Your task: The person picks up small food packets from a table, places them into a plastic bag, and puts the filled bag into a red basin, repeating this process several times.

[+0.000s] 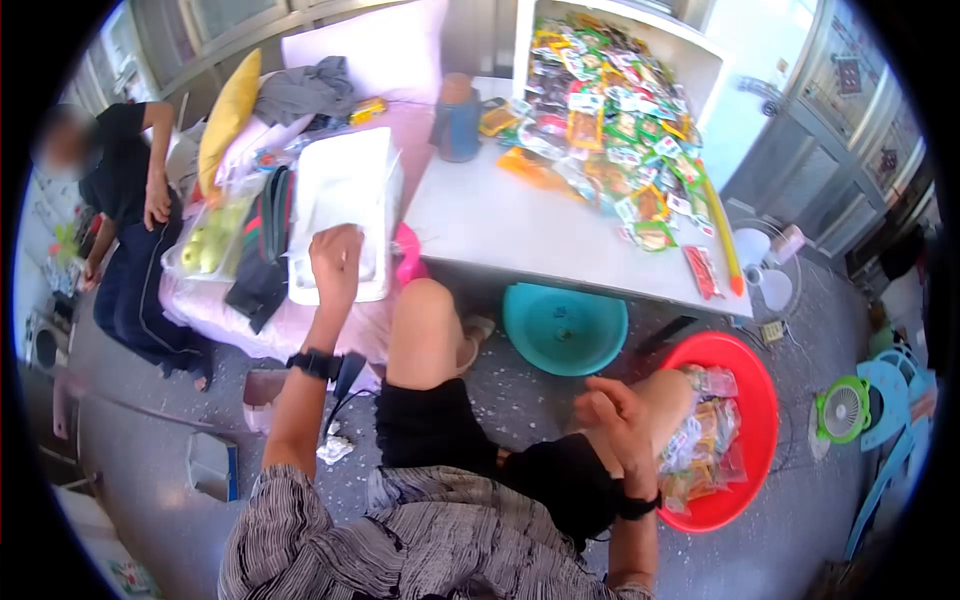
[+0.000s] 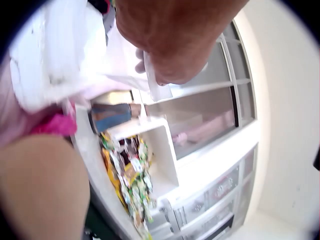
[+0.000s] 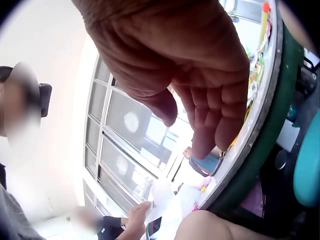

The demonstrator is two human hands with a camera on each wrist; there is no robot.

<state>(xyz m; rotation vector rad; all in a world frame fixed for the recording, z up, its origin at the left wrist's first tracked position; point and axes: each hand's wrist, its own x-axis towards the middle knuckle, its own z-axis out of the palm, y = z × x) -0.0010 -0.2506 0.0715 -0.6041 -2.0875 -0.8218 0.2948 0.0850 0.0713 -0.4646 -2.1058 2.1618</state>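
Observation:
My left hand [image 1: 337, 262] has its fingers curled, above the near end of a white foam box [image 1: 340, 165] on the pink-covered bed. In the left wrist view, its fingers pinch a thin, whitish translucent sheet [image 2: 156, 82], which looks like plastic film. The right wrist view also shows the left hand [image 3: 136, 218] at that sheet. My right hand [image 1: 617, 422] hovers over my right thigh, beside a red basin [image 1: 768, 425] of packets. Its fingers are loosely bent with nothing between them, as the right wrist view shows of the right hand [image 3: 175, 65].
Many small snack packets [image 1: 610, 110] spill from a white bin onto the white table [image 1: 470, 220]. A blue flask [image 1: 458, 128] stands at its left. Below is a teal basin [image 1: 565, 345]. A seated person [image 1: 125, 190] is at left; a green fan [image 1: 843, 408] stands at right.

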